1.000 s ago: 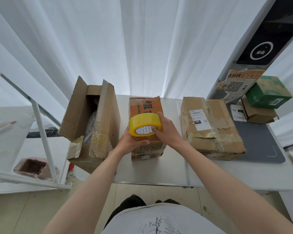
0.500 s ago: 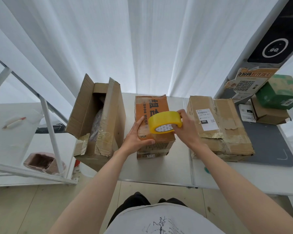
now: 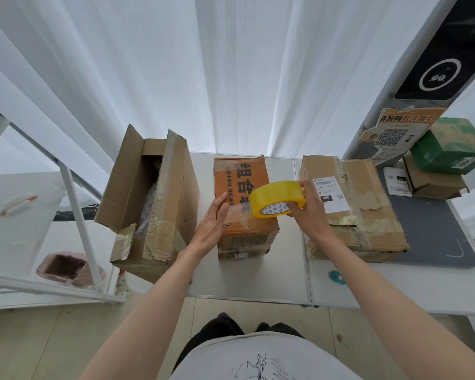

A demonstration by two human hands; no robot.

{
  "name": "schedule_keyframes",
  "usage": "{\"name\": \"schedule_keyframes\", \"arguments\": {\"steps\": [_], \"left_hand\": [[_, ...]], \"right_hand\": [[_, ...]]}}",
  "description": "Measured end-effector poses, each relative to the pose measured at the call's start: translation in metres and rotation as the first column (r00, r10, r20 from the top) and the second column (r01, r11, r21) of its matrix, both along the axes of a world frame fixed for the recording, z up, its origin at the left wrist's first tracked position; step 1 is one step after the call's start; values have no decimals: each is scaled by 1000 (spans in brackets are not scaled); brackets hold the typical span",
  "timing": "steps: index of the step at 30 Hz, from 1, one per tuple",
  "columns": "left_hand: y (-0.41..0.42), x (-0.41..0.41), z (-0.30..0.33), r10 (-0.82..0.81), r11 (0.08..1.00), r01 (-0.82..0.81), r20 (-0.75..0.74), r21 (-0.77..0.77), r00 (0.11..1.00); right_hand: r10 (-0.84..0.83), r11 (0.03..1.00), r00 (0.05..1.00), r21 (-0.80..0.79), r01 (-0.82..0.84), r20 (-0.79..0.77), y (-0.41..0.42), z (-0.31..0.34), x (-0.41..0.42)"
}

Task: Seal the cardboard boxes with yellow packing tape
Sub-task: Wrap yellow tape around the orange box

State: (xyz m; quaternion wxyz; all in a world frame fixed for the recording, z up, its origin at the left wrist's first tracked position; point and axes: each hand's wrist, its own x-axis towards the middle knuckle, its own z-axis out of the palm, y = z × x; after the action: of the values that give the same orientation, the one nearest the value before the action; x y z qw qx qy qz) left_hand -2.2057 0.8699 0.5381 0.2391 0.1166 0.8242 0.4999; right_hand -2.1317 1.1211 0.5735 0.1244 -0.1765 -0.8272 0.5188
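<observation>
A roll of yellow packing tape (image 3: pixel 275 198) hangs over the right part of the orange-topped cardboard box (image 3: pixel 242 176) in the middle of the table. My right hand (image 3: pixel 307 212) grips the roll from its right side. A clear strip of tape stretches from the roll leftward across the box top. My left hand (image 3: pixel 212 223) presses flat with straight fingers on the box's left top edge, over the tape's end. An open tall cardboard box (image 3: pixel 148 204) stands to the left. A flat brown box (image 3: pixel 368 209) with a white label lies to the right.
The white table (image 3: pixel 258 278) ends close in front of me. A grey mat (image 3: pixel 433 237) lies at the right, with a green box (image 3: pixel 450 146) on a small brown box (image 3: pixel 433 182). A white metal rack (image 3: pixel 77 204) and a pink container (image 3: pixel 66 267) are at the left.
My right hand has carried the roll to the right, drawing tape across the orange box. My left hand let go of the roll and now lies flat on the box's left edge.
</observation>
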Motion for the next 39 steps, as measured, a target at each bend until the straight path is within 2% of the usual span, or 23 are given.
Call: {"name": "schedule_keyframes", "arguments": {"steps": [7, 11, 16, 20, 24, 28, 32, 36, 39], "left_hand": [[11, 1, -2, 117, 992, -119, -65, -43, 991], [17, 0, 0, 127, 978, -147, -135, -147, 983], [30, 0, 4, 52, 913, -162, -287, -374, 957], [45, 2, 5, -36, 868, -183, -427, -461, 904], [55, 10, 10, -12, 890, -164, -383, -425, 924], [55, 13, 9, -110, 837, -129, -396, -532, 912], [53, 10, 4, -158, 817, -98, -384, -568, 910], [44, 6, 0, -216, 795, -73, -394, -602, 893], [32, 3, -4, -300, 778, -31, -415, -627, 859]], "right_hand": [[20, 958, 995, -286, 8, 96, -12, -10, -3], [-16, 926, 993, -374, 60, 119, -20, -22, 0], [-17, 946, 988, -318, 65, 152, -21, -24, -2], [-32, 952, 985, -295, 81, 168, -22, -27, -5], [-39, 961, 978, -261, 93, 203, -24, -30, -6], [-52, 977, 972, -188, 97, 229, -29, -27, -8], [-32, 991, 964, -117, 65, 263, -32, -21, -12], [-13, 976, 969, -206, 66, 247, -30, -18, -9], [-18, 977, 975, -204, 64, 221, -36, -22, 2]]}}
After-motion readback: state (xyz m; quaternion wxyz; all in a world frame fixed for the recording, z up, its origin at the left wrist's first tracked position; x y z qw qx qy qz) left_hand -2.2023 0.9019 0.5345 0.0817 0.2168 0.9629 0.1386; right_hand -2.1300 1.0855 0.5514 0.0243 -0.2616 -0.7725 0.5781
